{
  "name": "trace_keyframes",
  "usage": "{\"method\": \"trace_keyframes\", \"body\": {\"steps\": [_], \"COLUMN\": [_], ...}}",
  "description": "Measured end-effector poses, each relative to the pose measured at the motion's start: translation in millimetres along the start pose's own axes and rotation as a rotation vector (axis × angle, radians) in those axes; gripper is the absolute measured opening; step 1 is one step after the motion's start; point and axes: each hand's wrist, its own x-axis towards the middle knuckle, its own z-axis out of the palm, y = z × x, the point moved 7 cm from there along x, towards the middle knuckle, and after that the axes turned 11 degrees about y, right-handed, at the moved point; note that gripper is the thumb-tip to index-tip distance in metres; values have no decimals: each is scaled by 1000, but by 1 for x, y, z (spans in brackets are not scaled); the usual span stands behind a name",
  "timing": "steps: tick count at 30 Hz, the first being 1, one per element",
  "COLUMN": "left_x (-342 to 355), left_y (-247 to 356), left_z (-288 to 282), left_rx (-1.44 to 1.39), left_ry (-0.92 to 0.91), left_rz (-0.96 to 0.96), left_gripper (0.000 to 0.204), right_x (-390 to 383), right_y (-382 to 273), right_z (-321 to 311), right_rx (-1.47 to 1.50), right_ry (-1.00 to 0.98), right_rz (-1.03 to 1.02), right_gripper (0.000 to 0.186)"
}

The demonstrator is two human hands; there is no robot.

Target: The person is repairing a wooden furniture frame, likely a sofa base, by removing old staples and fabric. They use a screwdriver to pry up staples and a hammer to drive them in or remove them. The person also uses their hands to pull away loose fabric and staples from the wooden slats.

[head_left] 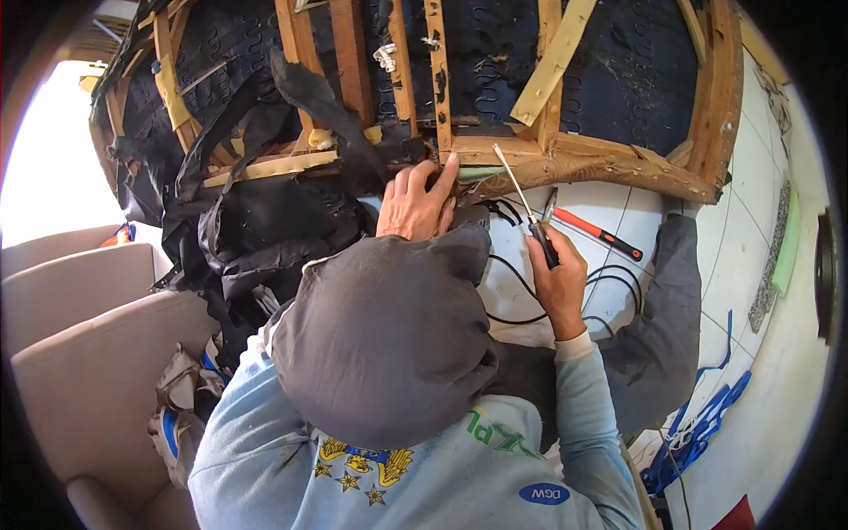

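My left hand (415, 205) lies on the lower rail of an upturned wooden sofa frame (495, 147). Its fingers are stretched forward, with the index finger on the rail beside torn black lining cloth (331, 106). My right hand (562, 276) is closed round the dark handle of a screwdriver (515, 184). The shaft points up and left, its tip near the brown upholstery cover (583, 174) along the rail. Close to the right hand, a hammer with a red and black handle (590, 226) rests on the tiled floor. Whatever lies beneath my left palm is hidden.
A black cable (508, 265) curls over the floor tiles by my right wrist. Beige upholstered seats (97, 322) stand at the left. Blue straps (698, 433) lie at the lower right, and a green strip (786, 243) leans near the right wall.
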Motion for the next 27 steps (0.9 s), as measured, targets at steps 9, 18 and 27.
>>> {"method": "trace_keyframes", "body": {"steps": [9, 18, 27], "left_x": [-5, 2, -17], "left_y": [7, 11, 25], "left_z": [10, 6, 29], "left_rx": [-195, -123, -14], "left_ry": [54, 81, 139], "left_rz": [-54, -35, 76], "left_gripper": [88, 81, 68], "right_x": [-16, -2, 33], "right_y": [7, 78, 166], "right_z": [-14, -5, -49], "right_rx": [-61, -314, -609], "right_ry": [31, -295, -295], "right_rz": [34, -94, 92], "right_gripper": [29, 39, 45]}}
